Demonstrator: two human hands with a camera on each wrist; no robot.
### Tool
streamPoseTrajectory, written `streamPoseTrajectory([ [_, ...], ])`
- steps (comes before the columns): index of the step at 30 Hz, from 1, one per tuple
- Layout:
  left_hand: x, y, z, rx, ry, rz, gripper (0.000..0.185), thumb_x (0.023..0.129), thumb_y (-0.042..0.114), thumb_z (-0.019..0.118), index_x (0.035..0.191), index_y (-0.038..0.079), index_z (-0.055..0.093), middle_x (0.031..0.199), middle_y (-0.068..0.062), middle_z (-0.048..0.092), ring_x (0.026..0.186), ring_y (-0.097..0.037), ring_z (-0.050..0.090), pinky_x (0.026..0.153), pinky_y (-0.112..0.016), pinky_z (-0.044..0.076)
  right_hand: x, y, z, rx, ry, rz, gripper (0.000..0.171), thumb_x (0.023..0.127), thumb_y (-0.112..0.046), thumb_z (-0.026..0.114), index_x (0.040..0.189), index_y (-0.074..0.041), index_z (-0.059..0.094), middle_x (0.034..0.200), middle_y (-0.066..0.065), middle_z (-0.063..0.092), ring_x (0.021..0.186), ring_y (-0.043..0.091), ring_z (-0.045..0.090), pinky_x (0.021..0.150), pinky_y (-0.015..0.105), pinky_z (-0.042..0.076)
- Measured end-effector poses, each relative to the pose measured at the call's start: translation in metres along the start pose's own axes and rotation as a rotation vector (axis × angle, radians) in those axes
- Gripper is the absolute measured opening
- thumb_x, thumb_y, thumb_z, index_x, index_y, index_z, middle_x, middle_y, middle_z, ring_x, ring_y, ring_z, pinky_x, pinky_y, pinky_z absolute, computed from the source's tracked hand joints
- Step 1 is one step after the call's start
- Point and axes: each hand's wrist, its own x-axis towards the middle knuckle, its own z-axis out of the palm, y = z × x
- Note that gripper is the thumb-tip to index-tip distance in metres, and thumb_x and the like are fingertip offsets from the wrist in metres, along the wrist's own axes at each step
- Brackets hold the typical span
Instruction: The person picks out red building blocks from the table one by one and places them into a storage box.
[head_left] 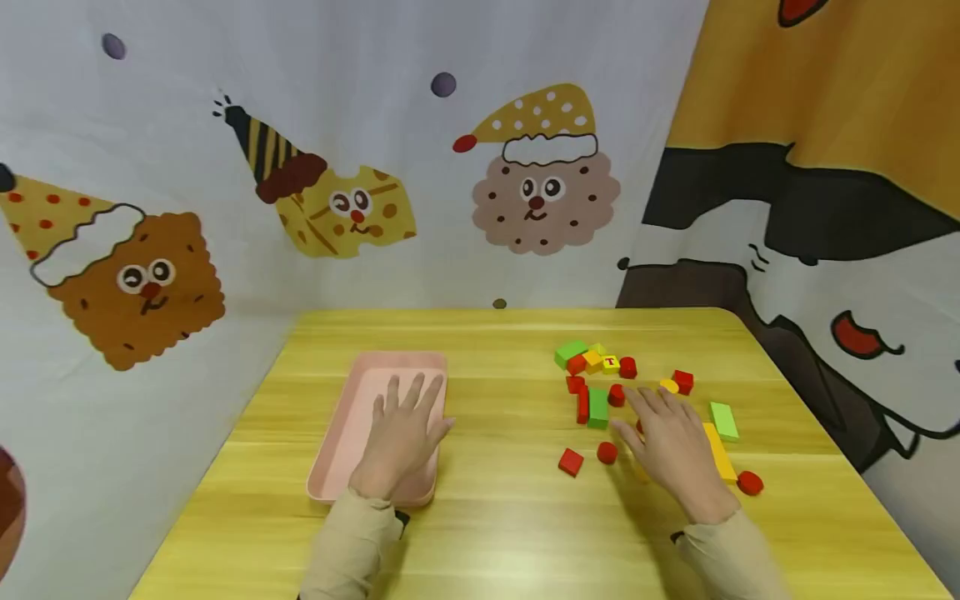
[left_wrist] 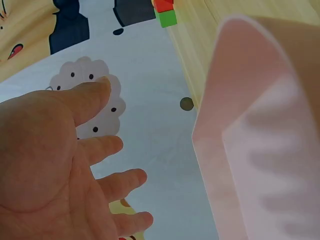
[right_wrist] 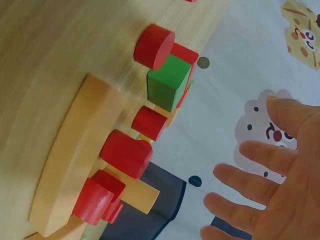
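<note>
My left hand (head_left: 399, 442) hovers over a pink rectangular tray (head_left: 352, 417) with its fingers spread. No object shows in its palm in the left wrist view. Over on the right, my right hand (head_left: 671, 446) is held above scattered wooden blocks, fingers extended, and it holds nothing in the right wrist view. Around it lie a red cylinder (head_left: 607, 452), a red cube (head_left: 571, 462), a green block (head_left: 597, 408) and a long yellow block (right_wrist: 75, 155). The hand hides some blocks beneath it in the head view.
A light green block (head_left: 723, 421) and another red cylinder (head_left: 750, 482) lie right of the right hand. Farther back is a cluster with a lettered yellow cube (head_left: 610, 365). The wooden table (head_left: 502, 525) meets a cartoon-printed cloth (head_left: 450, 275) at its far edge.
</note>
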Motion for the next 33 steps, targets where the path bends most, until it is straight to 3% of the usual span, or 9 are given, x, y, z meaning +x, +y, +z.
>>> streamPoseTrajectory([
  [3,-0.004,-0.011,-0.006,0.006,0.003,-0.015,0.062,0.099,0.045,0.049,0.151,0.014,0.035,0.151,-0.019,0.034,0.138,-0.052,0.019,0.104,-0.069,0.021,0.01,-0.008,0.004,0.018,0.018,-0.017,0.052,0.09,-0.032,0.068,0.128,0.002,0.059,0.124,0.028,0.057,0.117,0.052,0.047,0.093,0.068,0.036],
  [5,-0.008,-0.01,0.0,-0.011,-0.026,-0.025,0.061,0.1,0.046,0.047,0.151,0.016,0.035,0.151,-0.019,0.034,0.138,-0.052,0.018,0.105,-0.069,0.021,0.004,-0.006,0.005,0.02,0.011,-0.013,0.049,0.089,-0.031,0.07,0.124,0.003,0.062,0.121,0.027,0.059,0.114,0.05,0.051,0.091,0.067,0.039],
  [10,-0.019,-0.026,-0.007,-0.029,-0.034,-0.085,0.06,0.1,0.043,0.049,0.151,0.015,0.036,0.151,-0.019,0.034,0.138,-0.052,0.018,0.105,-0.069,0.019,0.006,-0.013,0.014,0.057,0.011,-0.059,0.05,0.09,-0.033,0.069,0.126,0.0,0.062,0.119,0.023,0.062,0.108,0.044,0.057,0.089,0.06,0.045],
  [12,-0.023,-0.036,-0.012,-0.033,-0.034,-0.086,0.06,0.1,0.041,0.051,0.15,0.011,0.037,0.147,-0.023,0.038,0.135,-0.051,0.026,0.105,-0.067,0.022,0.005,-0.015,0.016,0.064,-0.002,-0.052,0.05,0.09,-0.033,0.069,0.127,-0.001,0.061,0.117,0.022,0.063,0.105,0.044,0.058,0.087,0.059,0.046],
  [16,-0.036,-0.059,-0.019,-0.014,-0.014,-0.129,0.058,0.099,0.037,0.053,0.146,0.005,0.042,0.136,-0.028,0.047,0.12,-0.054,0.043,0.093,-0.068,0.038,0.0,-0.016,0.017,0.053,-0.026,-0.021,0.05,0.089,-0.032,0.07,0.128,-0.002,0.062,0.114,0.021,0.065,0.099,0.044,0.059,0.082,0.059,0.047],
  [22,-0.059,-0.093,-0.024,0.008,0.06,-0.23,0.055,0.097,0.034,0.057,0.14,0.0,0.048,0.124,-0.034,0.051,0.105,-0.057,0.047,0.076,-0.066,0.044,-0.005,-0.016,0.018,0.063,-0.012,-0.05,0.047,0.087,-0.03,0.073,0.124,-0.002,0.064,0.109,0.02,0.067,0.094,0.042,0.062,0.079,0.057,0.05],
  [28,-0.073,-0.116,-0.021,-0.16,-0.119,-0.396,0.06,0.1,0.028,0.05,0.139,-0.014,0.035,0.121,-0.045,0.043,0.104,-0.06,0.047,0.081,-0.065,0.044,-0.001,-0.021,0.024,0.067,-0.077,-0.056,0.042,0.086,-0.031,0.074,0.115,-0.002,0.066,0.105,0.018,0.067,0.089,0.038,0.064,0.075,0.054,0.053],
  [30,-0.075,-0.122,-0.018,-0.213,-0.149,-0.437,0.055,0.1,0.024,0.047,0.136,-0.017,0.037,0.121,-0.045,0.045,0.106,-0.058,0.049,0.084,-0.063,0.045,-0.001,-0.023,0.028,0.069,-0.099,-0.061,0.041,0.086,-0.031,0.074,0.114,-0.002,0.067,0.104,0.018,0.067,0.088,0.037,0.064,0.073,0.053,0.053],
  [33,-0.08,-0.129,-0.014,-0.268,-0.167,-0.478,0.05,0.101,0.023,0.045,0.131,-0.016,0.043,0.108,-0.034,0.059,0.092,-0.043,0.06,0.077,-0.053,0.05,-0.001,-0.025,0.034,0.071,-0.131,-0.071,0.045,0.084,-0.033,0.075,0.115,-0.002,0.066,0.103,0.018,0.066,0.085,0.035,0.065,0.07,0.05,0.054],
])
